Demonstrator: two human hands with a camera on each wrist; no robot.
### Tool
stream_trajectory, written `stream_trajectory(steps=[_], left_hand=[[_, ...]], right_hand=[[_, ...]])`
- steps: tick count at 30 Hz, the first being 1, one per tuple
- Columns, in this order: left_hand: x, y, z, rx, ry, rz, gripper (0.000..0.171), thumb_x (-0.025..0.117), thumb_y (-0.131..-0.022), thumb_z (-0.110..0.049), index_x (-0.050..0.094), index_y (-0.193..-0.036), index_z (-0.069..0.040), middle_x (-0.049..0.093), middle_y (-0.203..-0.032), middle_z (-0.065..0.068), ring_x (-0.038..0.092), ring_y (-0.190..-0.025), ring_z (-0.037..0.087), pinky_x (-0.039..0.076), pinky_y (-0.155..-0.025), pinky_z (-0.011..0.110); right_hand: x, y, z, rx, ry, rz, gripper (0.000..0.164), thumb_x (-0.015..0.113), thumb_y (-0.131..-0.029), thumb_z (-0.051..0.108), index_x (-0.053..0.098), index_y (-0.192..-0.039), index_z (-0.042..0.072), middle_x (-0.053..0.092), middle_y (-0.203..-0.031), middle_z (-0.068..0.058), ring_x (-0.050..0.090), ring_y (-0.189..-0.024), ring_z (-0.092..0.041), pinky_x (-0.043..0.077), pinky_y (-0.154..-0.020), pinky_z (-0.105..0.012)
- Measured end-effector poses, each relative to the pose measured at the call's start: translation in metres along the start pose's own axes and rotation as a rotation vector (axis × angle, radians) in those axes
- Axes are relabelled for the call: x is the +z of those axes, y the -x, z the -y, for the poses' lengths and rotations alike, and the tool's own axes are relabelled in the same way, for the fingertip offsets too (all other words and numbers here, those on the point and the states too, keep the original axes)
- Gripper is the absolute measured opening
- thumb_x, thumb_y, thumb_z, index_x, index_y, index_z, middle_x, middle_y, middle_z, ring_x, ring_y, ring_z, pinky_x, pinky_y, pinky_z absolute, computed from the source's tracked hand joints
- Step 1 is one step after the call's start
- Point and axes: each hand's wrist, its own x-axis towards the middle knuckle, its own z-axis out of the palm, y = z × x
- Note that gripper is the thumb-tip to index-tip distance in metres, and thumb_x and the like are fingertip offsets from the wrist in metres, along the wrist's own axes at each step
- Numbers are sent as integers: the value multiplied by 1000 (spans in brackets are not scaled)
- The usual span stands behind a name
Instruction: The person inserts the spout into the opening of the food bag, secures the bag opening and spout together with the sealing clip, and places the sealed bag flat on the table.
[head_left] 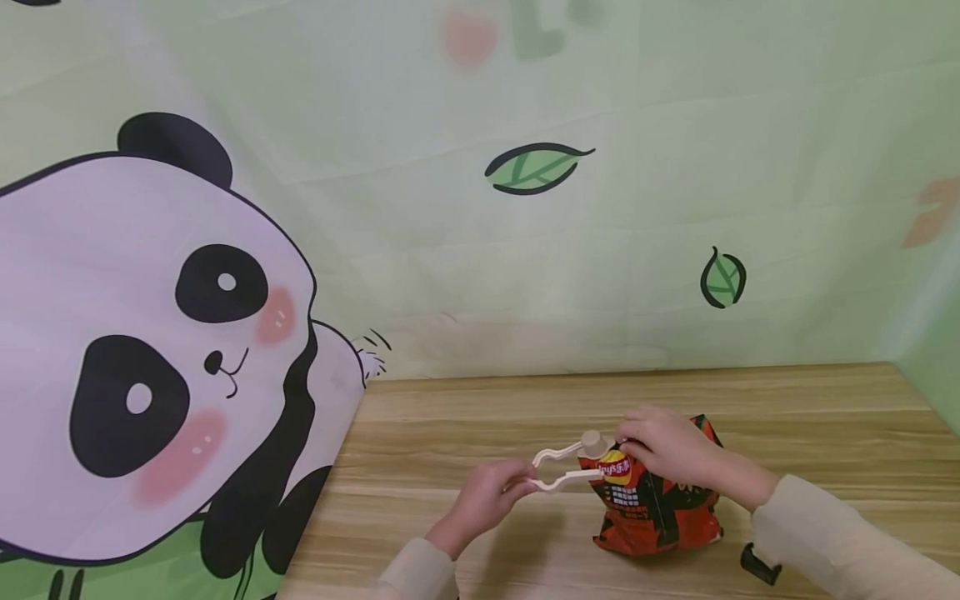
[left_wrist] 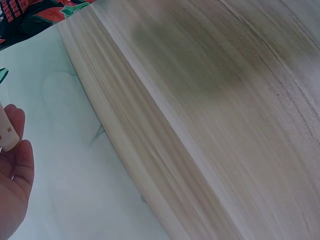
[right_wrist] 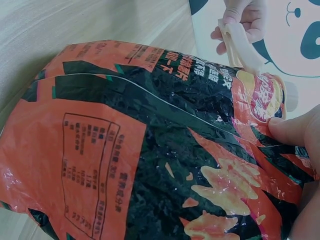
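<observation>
A red and black bag of chips (head_left: 636, 521) stands on the wooden table, its printed back facing the camera in the right wrist view. My right hand (head_left: 671, 447) grips the bag's top edge, thumb (right_wrist: 294, 128) pressing on the foil near the yellow logo. A white bag clip (head_left: 573, 477) with a round spout cap (head_left: 593, 442) has its two wavy arms spread apart at the bag's top left corner. One end of the clip is pinched by my left hand (head_left: 491, 492). How far the clip's arms reach over the bag's edge is partly hidden.
The wooden table (head_left: 450, 417) meets a pale green cloth backdrop (head_left: 420, 250) printed with a panda and leaves. A small black curved piece (head_left: 761, 564) shows beside the right sleeve; I cannot tell what it is.
</observation>
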Motion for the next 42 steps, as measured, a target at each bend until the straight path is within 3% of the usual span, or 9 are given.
stream_trajectory(steps=[7, 16, 24, 30, 37, 42], left_hand=[[1, -5, -3, -15, 2, 24, 13, 62, -79, -26, 65, -85, -15, 67, -82, -6, 58, -72, 0, 44, -66, 14], [4, -13, -13, -75, 113, 81, 16, 59, -81, -26, 64, -88, -13, 68, -85, -3, 59, -76, 2, 46, -70, 15], [6, -17, -18, -94, 134, 90, 14, 59, -82, -24, 63, -89, -12, 68, -86, -1, 59, -77, 2, 46, -69, 15], [8, -20, -19, -77, 141, 77, 13, 61, -81, -23, 63, -88, -12, 68, -85, -2, 57, -74, 1, 45, -69, 15], [11, -24, -21, -62, 131, 75, 15, 60, -81, -26, 64, -88, -13, 66, -83, -4, 54, -71, -1, 43, -67, 14], [11, -26, -21, -66, 156, 86, 15, 59, -82, -26, 63, -88, -13, 66, -83, -3, 53, -71, -1, 43, -67, 14]], right_hand=[[0, 0, 0, 1, 1, 3, 4, 62, -80, 14, 64, -77, 17, 56, -74, 9, 49, -68, -6, 43, -61, -25], [1, 1, 0, -11, 3, -8, 3, 63, -80, 13, 64, -78, 16, 56, -74, 9, 49, -68, -6, 43, -60, -25], [1, 1, 0, 6, -8, 1, 3, 63, -80, 14, 66, -80, 14, 58, -77, 8, 52, -71, -7, 45, -62, -26], [0, 1, 0, -7, -1, -13, 4, 64, -78, 14, 67, -81, 15, 57, -75, 9, 51, -69, -7, 44, -60, -24], [-1, 1, 0, -13, 0, -38, 3, 66, -77, 18, 68, -78, 16, 45, -69, 10, 37, -62, -3, 30, -53, -17], [-1, 1, -2, -22, 30, -67, 3, 68, -75, 19, 68, -77, 16, 45, -76, 8, 39, -67, -5, 33, -56, -19]])
